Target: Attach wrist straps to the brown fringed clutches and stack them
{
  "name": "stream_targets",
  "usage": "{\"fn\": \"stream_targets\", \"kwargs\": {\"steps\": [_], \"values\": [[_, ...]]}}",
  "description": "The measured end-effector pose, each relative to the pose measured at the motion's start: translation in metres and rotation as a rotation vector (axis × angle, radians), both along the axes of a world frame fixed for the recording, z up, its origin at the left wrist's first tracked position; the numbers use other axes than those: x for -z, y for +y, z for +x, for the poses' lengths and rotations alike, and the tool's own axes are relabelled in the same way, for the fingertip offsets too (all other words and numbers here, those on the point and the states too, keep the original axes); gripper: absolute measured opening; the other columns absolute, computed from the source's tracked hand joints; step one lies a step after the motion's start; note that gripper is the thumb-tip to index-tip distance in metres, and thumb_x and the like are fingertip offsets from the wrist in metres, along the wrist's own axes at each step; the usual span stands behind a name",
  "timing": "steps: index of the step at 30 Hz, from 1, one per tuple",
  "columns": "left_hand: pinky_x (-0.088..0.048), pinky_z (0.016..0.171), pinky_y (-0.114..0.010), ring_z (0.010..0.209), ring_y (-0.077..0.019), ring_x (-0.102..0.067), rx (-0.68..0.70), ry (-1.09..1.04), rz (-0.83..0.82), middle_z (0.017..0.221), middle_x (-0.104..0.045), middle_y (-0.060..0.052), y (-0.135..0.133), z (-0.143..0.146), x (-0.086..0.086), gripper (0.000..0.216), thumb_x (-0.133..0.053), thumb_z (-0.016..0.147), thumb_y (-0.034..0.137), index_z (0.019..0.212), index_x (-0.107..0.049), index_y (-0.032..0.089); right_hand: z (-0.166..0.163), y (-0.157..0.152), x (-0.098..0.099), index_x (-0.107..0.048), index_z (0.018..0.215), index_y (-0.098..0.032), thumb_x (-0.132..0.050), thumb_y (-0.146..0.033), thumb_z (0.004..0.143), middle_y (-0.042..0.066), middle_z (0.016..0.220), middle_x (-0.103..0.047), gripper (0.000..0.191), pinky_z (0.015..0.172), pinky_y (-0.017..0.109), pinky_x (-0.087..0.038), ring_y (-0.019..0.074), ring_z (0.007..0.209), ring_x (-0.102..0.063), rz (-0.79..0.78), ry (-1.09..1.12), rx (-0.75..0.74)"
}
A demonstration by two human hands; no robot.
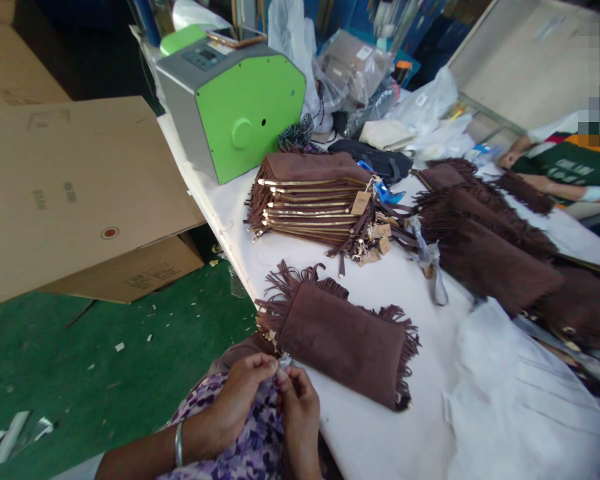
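Observation:
A brown suede fringed pouch lies flat on the white table right in front of me. My left hand and my right hand meet at its near left corner. Both pinch a small pale thing by the zipper end; I cannot make out what it is. Behind the pouch stands a stack of the same pouches with gold zippers and paper tags.
More fringed pouches spread along the right side, with white covers in front of them. A green and grey machine stands at the back left. Cardboard boxes lie on the green floor. Another person's arm rests at the far right.

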State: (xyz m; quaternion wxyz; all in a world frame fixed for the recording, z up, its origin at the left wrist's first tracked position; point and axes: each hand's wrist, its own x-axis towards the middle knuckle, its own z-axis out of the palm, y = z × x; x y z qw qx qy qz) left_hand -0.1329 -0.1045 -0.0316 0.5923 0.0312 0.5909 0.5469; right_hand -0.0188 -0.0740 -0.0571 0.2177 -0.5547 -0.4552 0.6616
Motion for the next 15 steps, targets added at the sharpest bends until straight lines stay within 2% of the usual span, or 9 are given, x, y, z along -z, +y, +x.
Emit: {"fn": "stream_targets", "kwargs": {"steps": [4, 7, 11, 15], "values": [[-0.044, 0.071, -0.028, 0.073, -0.0181, -0.056, -0.037, -0.16, -0.007, 0.072, -0.064, -0.005, 0.004, -0.002, -0.001, 0.016, -0.071, 0.064, 0.03, 0.067, -0.066, 0.015, 0.001, 0.0, -0.003, -0.061, 0.08, -0.018, -0.06, -0.049, 0.084, -0.004, 0.06, -0.051, 0.032, 0.052, 0.022, -0.036, 0.0122, 0.055, -0.043, 0.04, -0.009, -0.009], [-0.046, 0.069, -0.032, 0.07, -0.0219, -0.059, 0.026, -0.273, -0.052, 0.068, -0.064, -0.007, 0.011, -0.007, -0.002, 0.017, -0.072, 0.062, 0.032, 0.06, -0.065, 0.017, 0.0, 0.001, -0.008, -0.063, 0.079, -0.017, -0.058, -0.047, 0.085, -0.002, 0.062, -0.056, 0.031, 0.054, 0.022, -0.038, 0.0135, 0.056, -0.047, 0.073, -0.038, -0.029], [-0.047, 0.068, -0.036, 0.071, -0.0258, -0.061, 0.147, -0.222, -0.146, 0.064, -0.063, -0.007, 0.016, -0.012, 0.0, 0.018, -0.073, 0.062, 0.036, 0.059, -0.063, 0.022, -0.001, 0.002, -0.014, -0.061, 0.072, -0.018, -0.056, -0.045, 0.086, -0.002, 0.062, -0.056, 0.031, 0.056, 0.022, -0.04, 0.0146, 0.058, -0.049, 0.145, -0.101, -0.058], [-0.048, 0.072, -0.037, 0.074, -0.026, -0.062, 0.181, -0.21, -0.144, 0.066, -0.064, -0.006, 0.014, -0.013, 0.008, 0.019, -0.075, 0.061, 0.037, 0.059, -0.062, 0.022, -0.002, 0.003, -0.017, -0.06, 0.07, -0.019, -0.055, -0.042, 0.087, -0.002, 0.061, -0.055, 0.03, 0.056, 0.022, -0.04, 0.0149, 0.058, -0.049, 0.169, -0.124, -0.072]]}}
